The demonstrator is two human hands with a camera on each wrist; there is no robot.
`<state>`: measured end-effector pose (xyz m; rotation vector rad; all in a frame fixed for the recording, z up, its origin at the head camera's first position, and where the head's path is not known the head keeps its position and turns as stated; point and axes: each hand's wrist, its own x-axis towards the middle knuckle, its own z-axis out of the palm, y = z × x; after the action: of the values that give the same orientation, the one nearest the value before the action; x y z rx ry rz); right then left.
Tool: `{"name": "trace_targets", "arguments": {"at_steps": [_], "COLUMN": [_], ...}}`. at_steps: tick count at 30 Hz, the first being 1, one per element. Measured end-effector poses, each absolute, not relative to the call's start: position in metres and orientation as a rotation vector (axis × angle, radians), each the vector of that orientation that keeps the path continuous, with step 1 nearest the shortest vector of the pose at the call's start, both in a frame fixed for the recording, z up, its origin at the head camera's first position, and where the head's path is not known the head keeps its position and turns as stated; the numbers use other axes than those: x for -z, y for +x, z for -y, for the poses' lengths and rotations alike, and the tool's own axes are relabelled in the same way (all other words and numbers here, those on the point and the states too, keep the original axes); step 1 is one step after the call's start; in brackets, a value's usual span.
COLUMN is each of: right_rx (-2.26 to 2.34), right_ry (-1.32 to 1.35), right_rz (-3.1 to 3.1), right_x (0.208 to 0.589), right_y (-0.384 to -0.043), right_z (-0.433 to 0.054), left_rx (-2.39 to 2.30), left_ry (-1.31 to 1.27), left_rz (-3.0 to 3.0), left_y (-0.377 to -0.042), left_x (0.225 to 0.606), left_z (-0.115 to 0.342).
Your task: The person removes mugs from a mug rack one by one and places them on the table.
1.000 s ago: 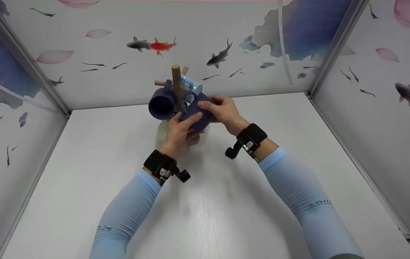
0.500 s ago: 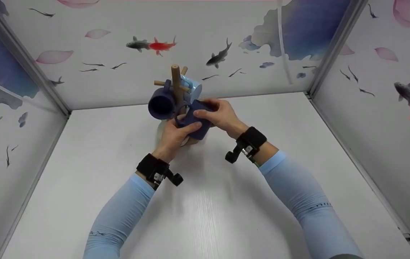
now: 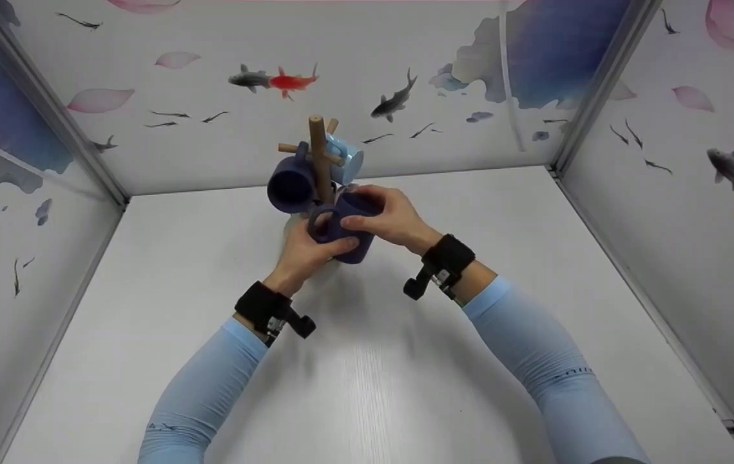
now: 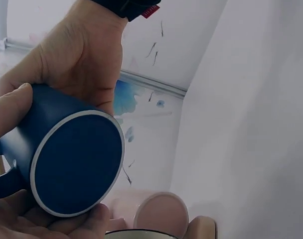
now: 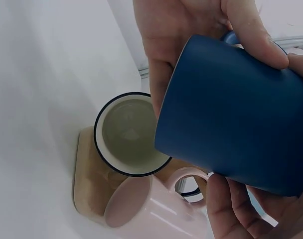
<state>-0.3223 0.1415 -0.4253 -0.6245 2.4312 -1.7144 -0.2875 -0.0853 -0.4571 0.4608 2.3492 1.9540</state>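
In the head view both hands hold a dark blue mug [image 5: 231, 119] in front of a wooden mug tree [image 3: 319, 161]. My left hand [image 3: 302, 254] grips its lower part, thumb across the near side, with the handle [image 3: 315, 222] above that hand. My right hand [image 3: 399, 218] holds it near the rim, thumb in front and fingers behind. The mug is slightly tilted, and its pale-ringed base shows in the left wrist view. A second dark blue mug [image 3: 290, 185] hangs from the tree on the left. A light blue mug [image 3: 348, 164] hangs on the right.
Low by the tree's wooden base [image 5: 89, 174] are a pink mug [image 5: 161, 214] and a pale mug with a dark rim [image 5: 129, 134], mostly hidden in the head view. A white table [image 3: 367, 374] lies below. Patterned walls [image 3: 173, 129] stand around it.
The held mug has come down and toward me, away from the tree's pegs, and turned so its handle shows at the left. Both hands moved with it; the hanging mugs stayed put.
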Motion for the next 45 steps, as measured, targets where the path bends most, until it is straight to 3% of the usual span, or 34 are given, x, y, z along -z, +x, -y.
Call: {"name": "trace_targets", "arguments": {"at_steps": [10,26,45], "right_rx": [1.603,1.254,1.287], "right_ry": [-0.723,-0.981,-1.122], "right_rz": [-2.494,-2.652,-2.601], "right_x": [0.43,0.449,0.459], "right_y": [-0.321,-0.314,-0.31], "right_z": [-0.137,-0.123,-0.117], "left_rx": [-1.909,-1.628,-1.585], "left_ry": [0.702,0.647,0.667], "left_rz": [-2.456,-2.709,-2.839], "left_y": [-0.289,-0.273,-0.256], "left_x": [0.463,0.479,0.49], "left_z": [0.096,0.107,0.108]}}
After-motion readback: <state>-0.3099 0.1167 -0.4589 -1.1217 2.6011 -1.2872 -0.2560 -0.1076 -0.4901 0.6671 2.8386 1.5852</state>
